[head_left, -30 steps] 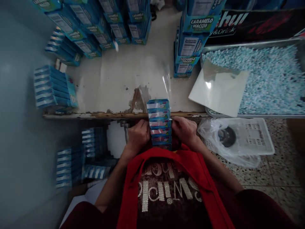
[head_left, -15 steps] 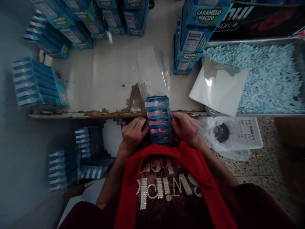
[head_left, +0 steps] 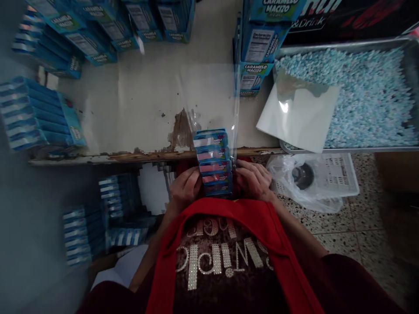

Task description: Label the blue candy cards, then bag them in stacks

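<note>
A row of small blue candy boxes (head_left: 214,165) sits inside a clear plastic bag (head_left: 209,100), across the table's front edge and close to my red apron. The bag's loose far end stretches over the tabletop. My left hand (head_left: 186,185) is closed at the near left side of the boxes, its fingertips curled against the bag. On the opposite side, my right hand (head_left: 252,178) has its thumb and fingers pressed together at the bag's right edge. The undersides of both hands' fingers are partly hidden.
Blue candy cartons are stacked at the back left (head_left: 94,39) and back right (head_left: 257,48). A metal tray (head_left: 327,149) of pale blue candies stands right, a white sheet (head_left: 297,113) over its corner. Below are a white crate (head_left: 340,183) and more blue boxes (head_left: 77,235).
The view has shifted slightly, so the boxes appear a little further left. The bag's loose end looks more spread out. My right hand's fingers are slightly straighter, still at the bag's side.
</note>
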Demonstrator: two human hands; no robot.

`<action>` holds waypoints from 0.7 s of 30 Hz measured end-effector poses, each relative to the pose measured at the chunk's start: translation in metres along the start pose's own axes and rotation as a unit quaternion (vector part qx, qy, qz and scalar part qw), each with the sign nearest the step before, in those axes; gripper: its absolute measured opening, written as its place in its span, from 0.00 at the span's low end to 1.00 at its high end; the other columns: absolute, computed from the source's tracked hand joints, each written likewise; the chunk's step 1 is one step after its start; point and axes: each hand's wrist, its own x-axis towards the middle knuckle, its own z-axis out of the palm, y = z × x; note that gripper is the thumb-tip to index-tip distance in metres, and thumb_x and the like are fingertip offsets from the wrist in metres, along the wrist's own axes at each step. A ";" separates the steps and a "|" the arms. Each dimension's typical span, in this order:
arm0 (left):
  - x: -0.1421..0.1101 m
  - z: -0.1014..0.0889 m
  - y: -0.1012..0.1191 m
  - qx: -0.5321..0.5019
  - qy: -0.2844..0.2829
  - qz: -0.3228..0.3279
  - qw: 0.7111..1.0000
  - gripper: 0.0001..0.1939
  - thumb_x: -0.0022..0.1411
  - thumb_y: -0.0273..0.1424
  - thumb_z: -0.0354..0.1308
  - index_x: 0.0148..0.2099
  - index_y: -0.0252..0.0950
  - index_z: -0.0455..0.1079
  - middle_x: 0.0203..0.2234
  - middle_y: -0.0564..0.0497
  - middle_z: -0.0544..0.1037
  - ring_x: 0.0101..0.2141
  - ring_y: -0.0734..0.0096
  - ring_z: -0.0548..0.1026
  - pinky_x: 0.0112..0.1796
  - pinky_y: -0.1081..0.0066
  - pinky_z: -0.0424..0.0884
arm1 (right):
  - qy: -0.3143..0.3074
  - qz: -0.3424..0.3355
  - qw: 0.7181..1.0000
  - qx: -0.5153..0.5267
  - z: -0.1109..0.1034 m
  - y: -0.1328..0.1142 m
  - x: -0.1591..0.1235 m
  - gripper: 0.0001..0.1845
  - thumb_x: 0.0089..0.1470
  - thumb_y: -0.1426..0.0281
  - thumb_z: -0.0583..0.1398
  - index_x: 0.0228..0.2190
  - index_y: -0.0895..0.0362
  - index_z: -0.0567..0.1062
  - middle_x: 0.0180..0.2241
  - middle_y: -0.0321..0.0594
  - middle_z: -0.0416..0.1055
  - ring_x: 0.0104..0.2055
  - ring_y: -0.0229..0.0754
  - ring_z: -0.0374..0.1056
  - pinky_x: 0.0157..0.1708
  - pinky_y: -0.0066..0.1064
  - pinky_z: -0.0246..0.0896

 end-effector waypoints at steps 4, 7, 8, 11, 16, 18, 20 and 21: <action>0.000 0.010 -0.003 0.008 0.020 -0.039 0.999 0.12 0.73 0.35 0.64 0.54 0.37 0.80 0.44 0.40 0.87 0.44 0.57 0.87 0.46 0.62 0.80 | 0.004 0.038 0.999 -0.012 0.015 0.005 0.002 0.07 0.69 0.71 0.64 0.49 0.52 0.77 0.42 0.43 0.86 0.42 0.44 0.81 0.45 0.35 0.73; 0.010 0.009 -0.001 0.036 -0.024 -0.041 0.998 0.10 0.75 0.33 0.59 0.50 0.39 0.81 0.41 0.41 0.87 0.40 0.57 0.86 0.40 0.63 0.77 | -0.021 0.022 1.000 -0.007 0.019 0.006 0.006 0.05 0.70 0.72 0.64 0.47 0.52 0.78 0.39 0.41 0.85 0.39 0.43 0.80 0.42 0.34 0.72; 0.014 0.007 -0.001 0.043 -0.049 -0.037 0.997 0.12 0.76 0.33 0.56 0.46 0.39 0.82 0.39 0.41 0.86 0.37 0.57 0.85 0.37 0.63 0.75 | -0.028 0.012 1.000 -0.002 0.018 0.006 0.006 0.05 0.71 0.72 0.63 0.47 0.53 0.78 0.39 0.41 0.85 0.39 0.43 0.80 0.42 0.34 0.72; 0.019 -0.001 -0.001 0.051 -0.121 -0.027 0.991 0.19 0.79 0.33 0.50 0.40 0.41 0.81 0.32 0.43 0.83 0.32 0.58 0.82 0.32 0.63 0.70 | -0.042 0.005 0.998 0.036 0.015 0.006 0.003 0.08 0.71 0.75 0.60 0.48 0.53 0.78 0.40 0.43 0.85 0.39 0.43 0.79 0.41 0.35 0.72; -0.003 -0.009 -0.009 0.041 -0.191 0.040 0.980 0.19 0.78 0.30 0.49 0.52 0.38 0.83 0.38 0.40 0.85 0.35 0.57 0.82 0.34 0.63 0.72 | -0.085 0.001 0.989 0.119 0.004 0.009 -0.017 0.16 0.73 0.76 0.52 0.49 0.53 0.79 0.41 0.45 0.84 0.38 0.44 0.76 0.40 0.36 0.72; -0.023 -0.011 -0.011 0.047 -0.224 0.062 0.972 0.17 0.77 0.30 0.52 0.53 0.38 0.83 0.39 0.40 0.85 0.33 0.58 0.81 0.32 0.64 0.70 | -0.122 -0.011 0.983 0.138 -0.008 0.008 -0.031 0.18 0.75 0.72 0.51 0.49 0.53 0.80 0.41 0.45 0.83 0.38 0.44 0.75 0.40 0.36 0.70; -0.042 -0.014 -0.009 0.038 -0.248 0.053 0.967 0.14 0.75 0.31 0.56 0.51 0.39 0.84 0.37 0.43 0.86 0.32 0.60 0.81 0.31 0.67 0.71 | -0.167 -0.008 0.974 0.155 -0.023 0.007 -0.045 0.18 0.77 0.66 0.51 0.50 0.54 0.81 0.42 0.46 0.83 0.38 0.44 0.75 0.39 0.36 0.69; -0.050 -0.016 -0.006 0.025 -0.247 0.025 0.968 0.12 0.74 0.32 0.59 0.50 0.41 0.84 0.36 0.44 0.85 0.33 0.61 0.81 0.32 0.68 0.72 | -0.192 -0.003 0.968 0.164 -0.032 0.005 -0.051 0.19 0.78 0.63 0.51 0.49 0.53 0.81 0.42 0.45 0.84 0.38 0.44 0.74 0.39 0.36 0.69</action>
